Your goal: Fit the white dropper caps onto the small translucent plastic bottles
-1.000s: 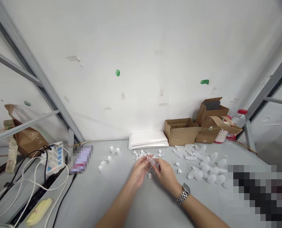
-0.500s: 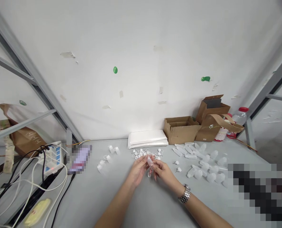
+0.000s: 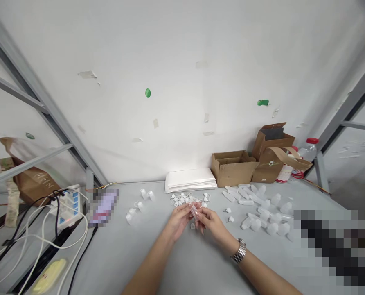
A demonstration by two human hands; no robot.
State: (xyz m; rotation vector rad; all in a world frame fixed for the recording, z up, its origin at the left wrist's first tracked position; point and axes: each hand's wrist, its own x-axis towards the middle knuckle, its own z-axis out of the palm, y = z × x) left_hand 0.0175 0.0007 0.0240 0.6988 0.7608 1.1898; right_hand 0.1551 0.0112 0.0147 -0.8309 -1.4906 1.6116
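Observation:
A small clear plastic bottle (image 3: pixel 194 212) is held between both hands, tilted, over the middle of the grey table. The fingers of my right hand (image 3: pixel 207 220) are closed round its lower part. My left hand (image 3: pixel 178 219) pinches at its upper end, where fingers hide the detail. Just behind the hands lies a pile of small white caps (image 3: pixel 182 198), and two loose caps (image 3: pixel 230 219) are to the right. Several clear bottles (image 3: pixel 256 224) are spread at the right. Several capped bottles (image 3: pixel 140 206) stand at the left.
White sheets (image 3: pixel 190 179) are stacked against the wall beside an open cardboard box (image 3: pixel 234 170). Further right are a brown bag (image 3: pixel 266 166) and red-capped containers (image 3: pixel 309 150). A power strip (image 3: pixel 70 209) with cables, a phone (image 3: pixel 104 207) and a yellow object (image 3: pixel 49 276) are at the left.
The bottle is tilted slightly differently between the fingers, and both hands stay in nearly the same place. The camera view has shifted slightly.

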